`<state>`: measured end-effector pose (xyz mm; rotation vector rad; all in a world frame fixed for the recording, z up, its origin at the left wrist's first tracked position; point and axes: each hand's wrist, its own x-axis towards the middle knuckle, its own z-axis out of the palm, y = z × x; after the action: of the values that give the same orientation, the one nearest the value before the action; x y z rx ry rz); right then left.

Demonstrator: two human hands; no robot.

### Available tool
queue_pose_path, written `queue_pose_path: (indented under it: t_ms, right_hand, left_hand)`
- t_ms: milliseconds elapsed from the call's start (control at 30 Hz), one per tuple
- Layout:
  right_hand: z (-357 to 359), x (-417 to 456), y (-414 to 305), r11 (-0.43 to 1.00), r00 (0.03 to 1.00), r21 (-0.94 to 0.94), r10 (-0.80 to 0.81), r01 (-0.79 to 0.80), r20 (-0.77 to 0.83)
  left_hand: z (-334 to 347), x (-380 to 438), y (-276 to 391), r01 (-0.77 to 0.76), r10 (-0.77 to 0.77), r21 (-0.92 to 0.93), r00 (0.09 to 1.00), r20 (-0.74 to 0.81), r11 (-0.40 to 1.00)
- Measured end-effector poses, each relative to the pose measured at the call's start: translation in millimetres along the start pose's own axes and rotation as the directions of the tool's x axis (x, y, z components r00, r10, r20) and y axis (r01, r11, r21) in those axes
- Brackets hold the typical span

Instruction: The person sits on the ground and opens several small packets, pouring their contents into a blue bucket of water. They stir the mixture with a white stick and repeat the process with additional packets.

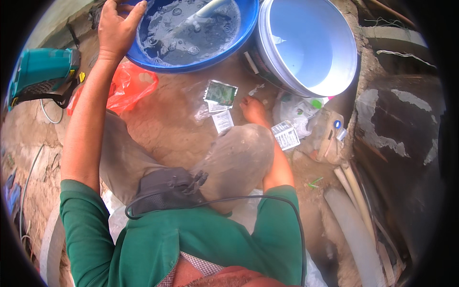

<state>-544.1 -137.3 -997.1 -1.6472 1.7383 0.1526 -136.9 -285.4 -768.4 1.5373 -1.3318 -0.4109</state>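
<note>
My left hand [120, 30] is at the left rim of a blue basin [200, 67], thumb extended; its fingertips reach the picture's top edge, so its grip is unclear. The basin holds dark, foamy liquid [190, 39] with a pale rod or pipe [211, 8] standing slanted in it. Low over the dirt, my right hand [254, 110] has curled fingers, and whether they hold anything cannot be seen. Beside it lie a green foil packet [221, 93] and a white printed packet [223, 121]. A small torn scrap [256, 89] is just beyond its fingers.
A white-rimmed bucket [267, 43] stands right of the basin. Clear plastic bags [296, 109] and another printed packet [285, 135] lie below it. At left are a red plastic bag [132, 86] and a teal tool or device [43, 70]. Pipes [353, 229] lie at lower right.
</note>
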Motion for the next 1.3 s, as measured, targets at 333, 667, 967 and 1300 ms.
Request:
queue_pose_path:
  t_ms: [333, 667, 967, 1300]
  right_hand:
    - [8, 28, -44, 0.982, 0.997, -0.173, -0.078, 0.077, 0.002]
    - [34, 49, -10, 0.969, 0.976, -0.216, -0.153, 0.118, -0.152]
    - [17, 29, -35, 0.992, 0.987, -0.108, -0.075, 0.061, -0.139]
    - [46, 53, -15, 0.996, 0.979, -0.019, -0.084, 0.082, -0.184]
  left_hand:
    - [-1, -1, 6, -0.086, 0.091, 0.198, 0.996, -0.014, 0.976]
    - [2, 2, 18, -0.036, 0.032, 0.227, 0.999, 0.023, 0.973]
    - [-8, 8, -12, -0.158, 0.145, 0.248, 0.987, 0.067, 0.956]
    - [-9, 11, -9, -0.162, 0.151, 0.260, 0.987, 0.063, 0.952]
